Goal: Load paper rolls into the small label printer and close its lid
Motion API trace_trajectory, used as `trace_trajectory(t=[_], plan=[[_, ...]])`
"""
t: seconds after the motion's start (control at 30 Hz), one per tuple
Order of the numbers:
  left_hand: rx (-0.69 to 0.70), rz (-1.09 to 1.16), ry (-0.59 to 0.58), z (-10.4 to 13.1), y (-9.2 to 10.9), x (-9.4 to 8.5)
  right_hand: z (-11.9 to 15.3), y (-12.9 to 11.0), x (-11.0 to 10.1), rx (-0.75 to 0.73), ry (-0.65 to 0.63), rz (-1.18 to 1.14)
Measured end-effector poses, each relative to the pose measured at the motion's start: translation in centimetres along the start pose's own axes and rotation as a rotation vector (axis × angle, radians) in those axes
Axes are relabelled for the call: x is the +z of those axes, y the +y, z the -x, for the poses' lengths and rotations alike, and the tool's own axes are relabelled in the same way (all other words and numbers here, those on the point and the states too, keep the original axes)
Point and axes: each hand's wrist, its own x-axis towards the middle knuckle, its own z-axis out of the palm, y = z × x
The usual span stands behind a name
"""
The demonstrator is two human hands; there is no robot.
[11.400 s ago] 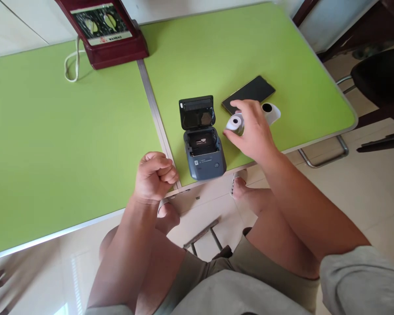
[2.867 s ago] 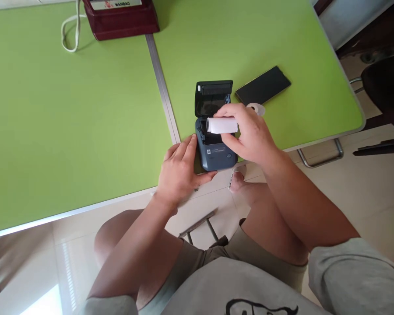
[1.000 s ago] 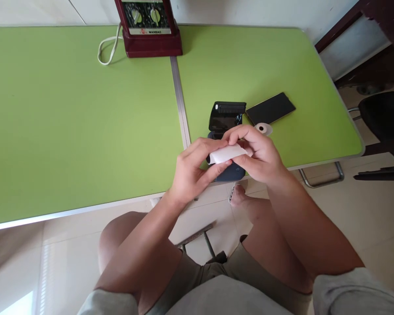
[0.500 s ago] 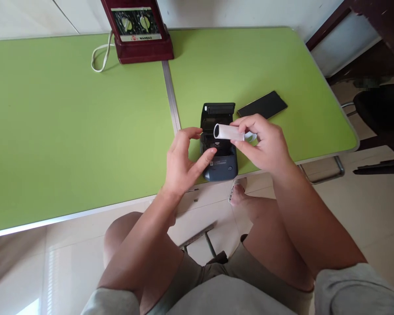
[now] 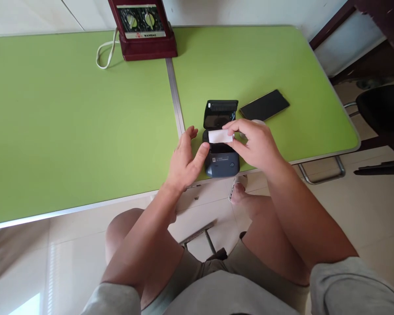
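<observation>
A small dark label printer (image 5: pixel 222 165) stands at the table's front edge with its lid (image 5: pixel 220 114) raised. Over its open compartment lies a white paper roll (image 5: pixel 219 136), pinched at its right end between the fingers and thumb of my right hand (image 5: pixel 254 142). I cannot tell whether the roll rests on the compartment's floor. At the printer's left side is my left hand (image 5: pixel 188 162), its thumb and fingers apart and nothing in them; the thumb tip is close to the printer's edge.
Behind and right of the printer lies a black smartphone (image 5: pixel 265 105). A dark red WANBAO appliance (image 5: pixel 148 46) with two dials and a white cord (image 5: pixel 107 57) stands at the back of the green table (image 5: pixel 85 122). A black chair (image 5: pixel 382 107) is at the right.
My right hand has brought the paper roll down and slightly left, into or just over the printer's compartment. My left hand has shifted slightly, no longer reaching over the printer.
</observation>
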Motion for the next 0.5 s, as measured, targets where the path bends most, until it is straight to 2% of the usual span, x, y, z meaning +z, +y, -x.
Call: trace_trajectory(t=[0.17, 0.27, 0.5], plan=[[-0.028, 0.02, -0.019, 0.2, 0.4, -0.4, 0.3, 0.4, 0.2, 0.019, -0.055, -0.002], [-0.041, 0.008, -0.023, 0.2, 0.7, -0.5, 0.1, 0.4, 0.1, -0.007, -0.044, -0.006], [-0.016, -0.009, -0.067, -0.5, 0.3, -0.3, 1.2, -0.9, -1.4, -0.1, -0.015, -0.034]])
